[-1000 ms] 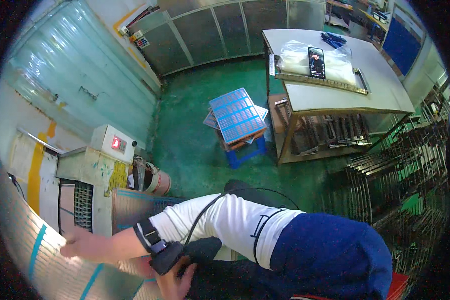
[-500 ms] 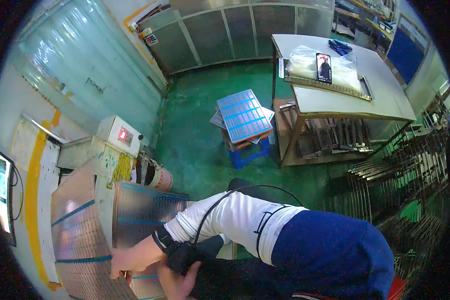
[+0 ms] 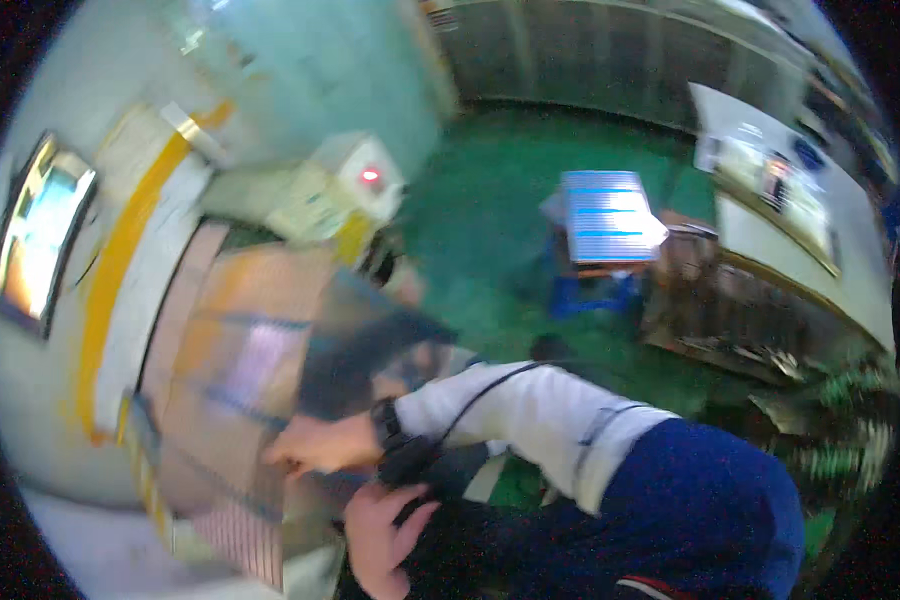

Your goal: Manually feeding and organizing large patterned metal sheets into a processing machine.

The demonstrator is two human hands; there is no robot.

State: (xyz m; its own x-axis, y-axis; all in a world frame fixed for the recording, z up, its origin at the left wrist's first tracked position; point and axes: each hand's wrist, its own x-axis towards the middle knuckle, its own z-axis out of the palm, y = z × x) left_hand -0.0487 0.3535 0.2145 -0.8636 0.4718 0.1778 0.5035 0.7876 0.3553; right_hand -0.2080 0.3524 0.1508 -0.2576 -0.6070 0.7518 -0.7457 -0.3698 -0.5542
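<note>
Copper-coloured panel (image 3: 215, 425), right grip (image 3: 322, 445) pinching its edge, left grip (image 3: 378, 535) unclear, white control box (image 3: 355, 165), blue stool (image 3: 595, 297) beyond

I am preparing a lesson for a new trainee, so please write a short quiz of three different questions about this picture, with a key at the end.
1. Short answer: Which is nearer to the copper-coloured flat sheet with dark stripes, the left hand or the right hand?

2. Choose one: The blue-and-silver rectangular panel lies above
a) a white-topped table
b) a blue stool
c) a red chair

3. Fill in: The small glowing red light is on a white, straight-edged ____.

Key: 1. The right hand, on the white-sleeved arm. 2. b. 3. Box.
</note>
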